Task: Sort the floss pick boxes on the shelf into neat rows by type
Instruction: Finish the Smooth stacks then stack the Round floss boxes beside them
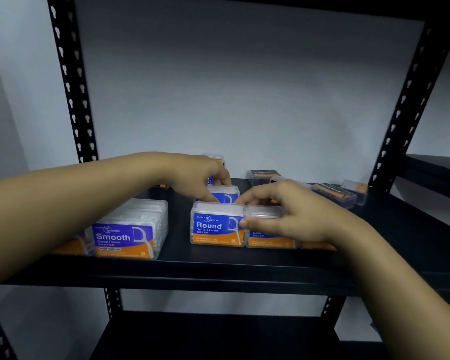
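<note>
A clear "Round" floss box (pixel 217 227) with a blue and orange label stands at the front of the black shelf (pixel 218 266). A second Round box (pixel 268 239) stands against its right side. My right hand (pixel 294 214) grips that box, thumb on the front at the seam, fingers over the top. Behind the front box sits another Round box (pixel 225 194), and my left hand (pixel 198 178) pinches its top from above. A row of "Smooth" boxes (pixel 126 239) stands to the left. Dark "Charcoal" boxes (pixel 263 176) (pixel 334 194) lie scattered at the back right.
Another box (pixel 73 246) left of the Smooth row is half hidden by my left forearm. One more box (pixel 215 159) stands by the back wall. Black slotted uprights (pixel 70 87) (pixel 405 100) frame the shelf. A lower shelf (pixel 218 333) lies below.
</note>
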Demonstrator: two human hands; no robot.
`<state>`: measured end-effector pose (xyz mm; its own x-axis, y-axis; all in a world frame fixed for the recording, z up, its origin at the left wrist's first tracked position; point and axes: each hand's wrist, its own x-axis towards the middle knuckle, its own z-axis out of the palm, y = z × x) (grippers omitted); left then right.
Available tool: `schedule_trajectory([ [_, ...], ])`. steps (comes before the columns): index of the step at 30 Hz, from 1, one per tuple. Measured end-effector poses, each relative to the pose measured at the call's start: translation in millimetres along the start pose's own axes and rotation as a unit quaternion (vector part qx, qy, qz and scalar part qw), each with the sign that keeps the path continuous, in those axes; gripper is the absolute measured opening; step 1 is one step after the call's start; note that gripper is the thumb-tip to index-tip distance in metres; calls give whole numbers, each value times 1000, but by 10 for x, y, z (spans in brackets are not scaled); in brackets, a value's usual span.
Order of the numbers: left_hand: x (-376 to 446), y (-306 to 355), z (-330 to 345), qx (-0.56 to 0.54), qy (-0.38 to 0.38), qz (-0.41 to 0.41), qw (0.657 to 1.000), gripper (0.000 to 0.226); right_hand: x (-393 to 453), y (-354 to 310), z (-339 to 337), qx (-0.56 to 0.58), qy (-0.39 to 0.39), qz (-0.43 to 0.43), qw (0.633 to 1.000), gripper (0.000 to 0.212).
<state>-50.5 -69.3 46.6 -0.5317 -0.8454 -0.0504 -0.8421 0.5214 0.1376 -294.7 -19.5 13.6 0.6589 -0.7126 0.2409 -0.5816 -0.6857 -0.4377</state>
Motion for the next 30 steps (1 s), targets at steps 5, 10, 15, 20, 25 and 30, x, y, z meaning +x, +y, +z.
schedule_trajectory([
  [5, 6, -5, 13, -3, -2, 8, 1000, 42, 4, 9, 11, 4, 5, -3, 1000, 37],
  [10, -12, -2, 9, 10, -6, -4, 1000, 43, -14, 24, 14, 18, 14, -5, 1000, 39],
  [15, -140, 13, -170, -16, 57, -13, 998, 31, -27, 8, -74, 100, 71, -26, 992, 39],
  [20, -383, -99, -405, 5, 102, -48, 994, 28, 23, 21, -221, 91, 118, -20, 989, 32],
  [25, -496, -326, -536, 51, 108, -118, 986, 26, 275, -124, -368, 10, 95, 22, 995, 31],
  [30, -446, -458, -570, 85, 89, -171, 978, 34, 798, -209, -458, -88, 41, 69, 993, 35],
])
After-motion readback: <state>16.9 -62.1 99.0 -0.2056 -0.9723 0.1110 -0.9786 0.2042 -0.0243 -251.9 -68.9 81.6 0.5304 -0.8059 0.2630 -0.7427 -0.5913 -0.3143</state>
